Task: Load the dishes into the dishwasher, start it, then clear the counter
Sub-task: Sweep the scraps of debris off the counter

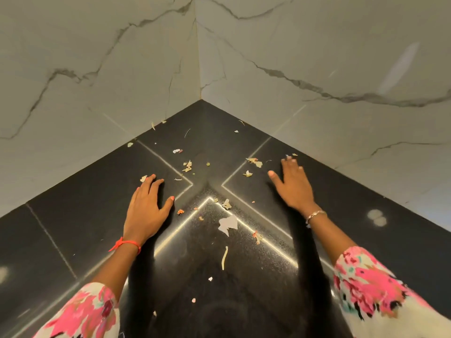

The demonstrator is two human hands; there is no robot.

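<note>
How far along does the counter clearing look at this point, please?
Done: no dishes show on this corner; the dishwasher is out of view, so loading cannot be judged. In hand: the left hand and right hand are spread open over the black counter, flanking the mess. Left: the scraps lie scattered, including a white paper piece and a pale strip; nothing is gathered yet.

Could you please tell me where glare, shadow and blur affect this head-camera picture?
In the head view, thin bright reflected lines form a V on the polished black stone counter; a pale glare streak marks the white veined marble wall on the right; the right hand looks softly blurred, the left hand sharper; a dark shadow runs along the inner side of each hand.
</note>
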